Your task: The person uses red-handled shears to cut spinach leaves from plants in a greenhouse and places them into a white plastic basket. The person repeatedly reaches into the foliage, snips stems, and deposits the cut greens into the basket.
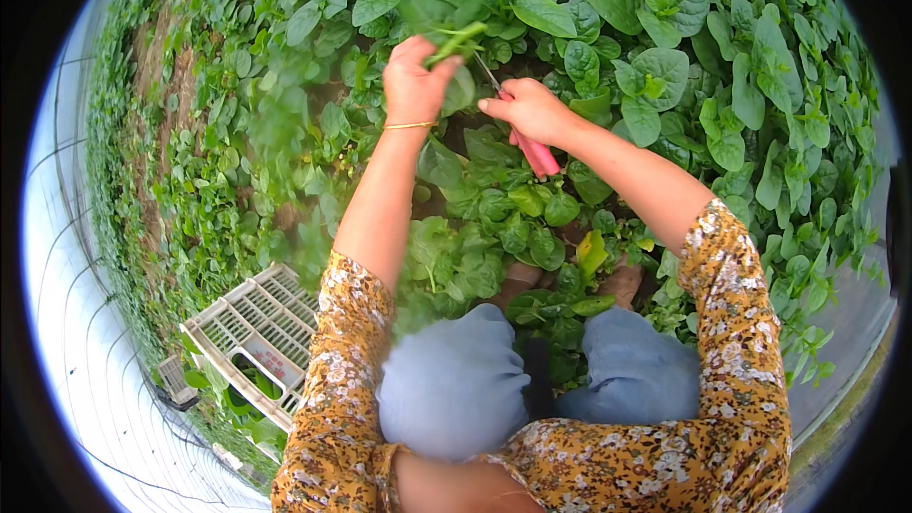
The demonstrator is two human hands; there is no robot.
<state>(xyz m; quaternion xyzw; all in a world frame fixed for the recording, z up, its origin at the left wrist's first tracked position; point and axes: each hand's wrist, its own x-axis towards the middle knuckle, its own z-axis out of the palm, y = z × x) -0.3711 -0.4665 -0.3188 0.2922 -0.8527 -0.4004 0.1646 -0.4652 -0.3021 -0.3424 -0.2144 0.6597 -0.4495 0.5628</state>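
Observation:
My left hand (417, 82), with a thin gold bangle at the wrist, grips a small bunch of cut green stems (459, 43), their light ends pointing right. Motion blurs the leaves of that bunch. Close beside it, my right hand (531, 110) is closed around a cutting tool with a pink handle (538, 153). The tool's narrow metal blade (488, 73) points up and left, towards the stems; whether it is a knife or scissors is hard to tell. Under and around both hands grow broad-leaved green plants (662, 78), which look like Malabar spinach.
At the lower left stands a slatted cream plastic crate (246, 328) bearing writing, with green leaves inside. Farther back is a smaller-looking grey crate (174, 379). Greenhouse film (71, 285) over hoops curves along the left. My knees (452, 377) are bent among low plants.

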